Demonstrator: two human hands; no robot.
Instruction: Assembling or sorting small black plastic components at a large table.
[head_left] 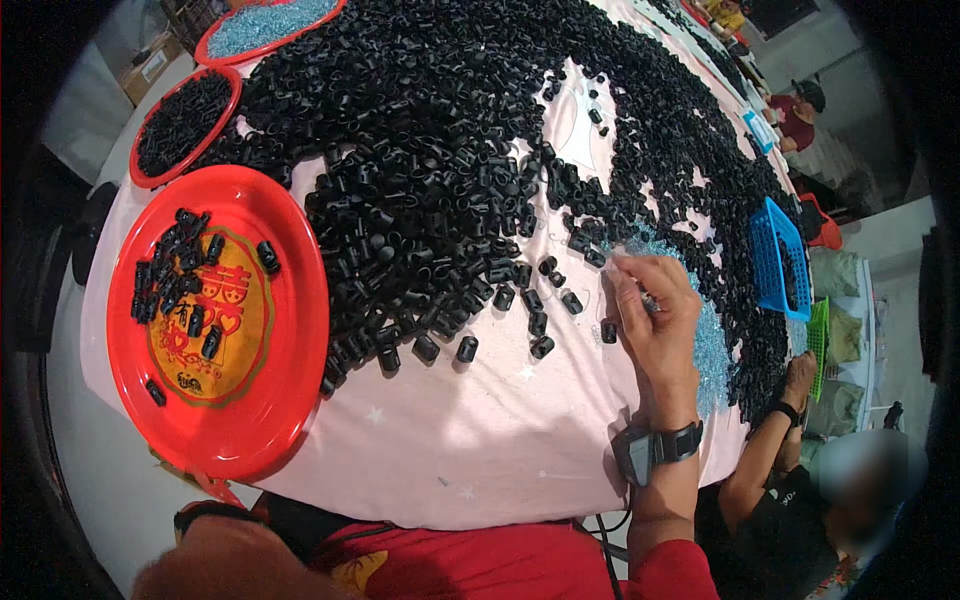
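Right hand (655, 320) resting near the table's (480, 460) right edge, fingertips (622, 268) pinched on small clear-blue pieces (712, 345). Beside it, heaped black plastic caps (430, 180); red tray (280, 400) at left edge. Left hand out of sight.

pink table (480, 450): black caps (440, 170), red tray (290, 330).

Free room: a bare strip of pink table (470, 450) is lying open along the near edge, between the red plate (290, 400) at the left and the right hand (655, 320).

Obstacles: a wide heap of black caps (430, 170) is covering the middle and far table; stray caps (467, 348) are spilling toward the open strip; blue bits (712, 345) are lying just right of the hand; a blue basket (775, 255) is blocking the right edge; another person's arm (770, 440) is reaching in there.
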